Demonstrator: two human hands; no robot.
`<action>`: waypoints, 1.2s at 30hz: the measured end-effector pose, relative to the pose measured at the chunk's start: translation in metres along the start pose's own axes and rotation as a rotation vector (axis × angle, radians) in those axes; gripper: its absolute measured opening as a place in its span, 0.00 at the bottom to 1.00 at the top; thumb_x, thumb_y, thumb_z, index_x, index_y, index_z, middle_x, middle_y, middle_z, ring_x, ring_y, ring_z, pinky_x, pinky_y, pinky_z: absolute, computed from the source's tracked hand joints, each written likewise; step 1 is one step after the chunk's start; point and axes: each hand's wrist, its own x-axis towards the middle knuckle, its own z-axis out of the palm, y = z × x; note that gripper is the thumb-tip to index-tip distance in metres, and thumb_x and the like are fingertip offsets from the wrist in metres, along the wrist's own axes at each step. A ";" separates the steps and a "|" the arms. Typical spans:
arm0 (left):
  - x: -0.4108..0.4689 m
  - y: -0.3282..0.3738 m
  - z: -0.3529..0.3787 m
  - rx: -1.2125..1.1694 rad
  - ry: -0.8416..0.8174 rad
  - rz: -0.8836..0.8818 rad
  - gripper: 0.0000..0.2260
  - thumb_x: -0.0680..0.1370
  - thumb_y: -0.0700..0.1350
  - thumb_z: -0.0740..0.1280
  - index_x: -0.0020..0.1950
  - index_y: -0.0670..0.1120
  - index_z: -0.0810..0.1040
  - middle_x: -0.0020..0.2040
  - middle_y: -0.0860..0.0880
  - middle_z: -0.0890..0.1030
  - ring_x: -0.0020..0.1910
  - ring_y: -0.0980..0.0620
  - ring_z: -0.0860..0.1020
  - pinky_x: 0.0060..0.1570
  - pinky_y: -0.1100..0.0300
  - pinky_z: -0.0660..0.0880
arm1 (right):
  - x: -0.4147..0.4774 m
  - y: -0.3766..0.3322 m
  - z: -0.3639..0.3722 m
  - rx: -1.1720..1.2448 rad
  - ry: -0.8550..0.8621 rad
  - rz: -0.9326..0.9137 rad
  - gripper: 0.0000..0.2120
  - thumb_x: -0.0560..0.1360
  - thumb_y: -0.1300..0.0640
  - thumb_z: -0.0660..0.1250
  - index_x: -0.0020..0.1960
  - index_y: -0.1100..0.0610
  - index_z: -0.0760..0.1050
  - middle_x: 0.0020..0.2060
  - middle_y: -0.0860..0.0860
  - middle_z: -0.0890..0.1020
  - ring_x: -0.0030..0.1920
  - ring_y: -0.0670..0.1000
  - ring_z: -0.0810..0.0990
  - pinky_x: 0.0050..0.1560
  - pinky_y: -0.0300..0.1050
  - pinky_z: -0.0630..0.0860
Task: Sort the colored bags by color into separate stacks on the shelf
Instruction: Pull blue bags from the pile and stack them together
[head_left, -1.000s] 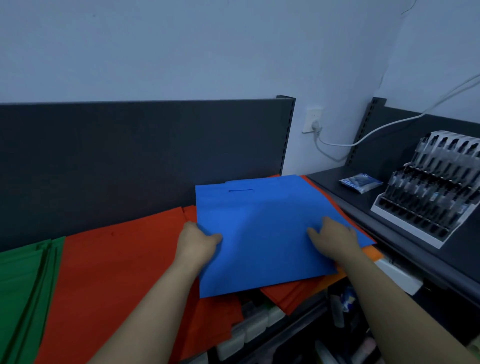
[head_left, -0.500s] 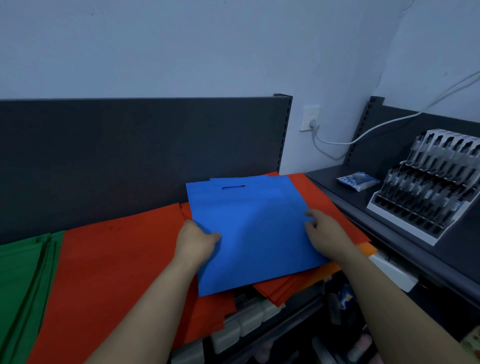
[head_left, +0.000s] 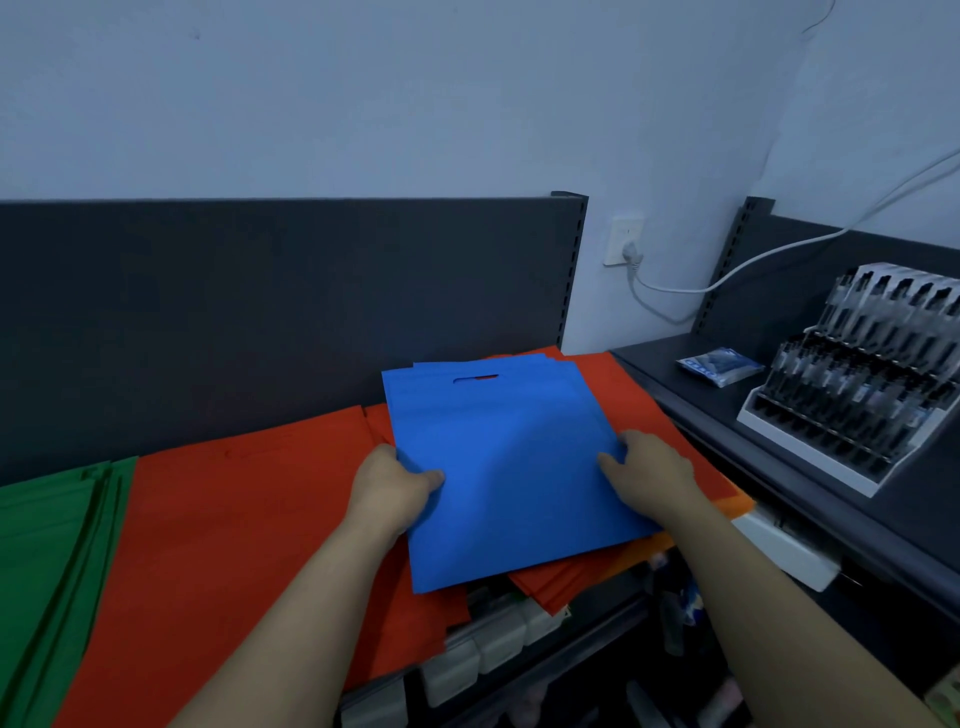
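Holding blue bags flat on a loose red pile, just before the dark back panel. Pinching the left edge with the left hand grip, thumb on top; pinching the right edge with the right hand grip. Left of that: bigger red stack, then green stack. Under the red, right side: orange bag. Further right, on the side shelf: blue packet, pen rack. Below the bags: white boxes.

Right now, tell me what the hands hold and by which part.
Both grip the flat blue fabric bags: the left hand pinches their left edge, the right hand their right edge.
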 end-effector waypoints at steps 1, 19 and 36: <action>-0.001 0.000 -0.001 0.008 -0.005 0.007 0.17 0.72 0.44 0.74 0.57 0.40 0.74 0.56 0.44 0.79 0.51 0.44 0.78 0.49 0.50 0.78 | 0.000 0.000 0.000 -0.037 0.017 -0.005 0.13 0.78 0.46 0.59 0.52 0.56 0.71 0.53 0.54 0.75 0.55 0.59 0.74 0.53 0.51 0.69; 0.002 -0.005 -0.013 0.167 -0.020 0.012 0.15 0.72 0.43 0.72 0.56 0.41 0.75 0.53 0.44 0.79 0.49 0.45 0.79 0.48 0.50 0.78 | 0.015 -0.029 -0.010 0.450 -0.133 0.119 0.22 0.76 0.58 0.67 0.66 0.66 0.67 0.60 0.61 0.74 0.57 0.60 0.76 0.51 0.49 0.73; -0.003 -0.010 -0.029 0.037 0.033 -0.003 0.17 0.74 0.46 0.71 0.57 0.40 0.72 0.53 0.46 0.77 0.47 0.47 0.77 0.36 0.57 0.72 | -0.006 -0.045 -0.017 0.644 0.016 -0.106 0.15 0.77 0.57 0.65 0.64 0.55 0.71 0.51 0.48 0.76 0.49 0.52 0.77 0.48 0.48 0.75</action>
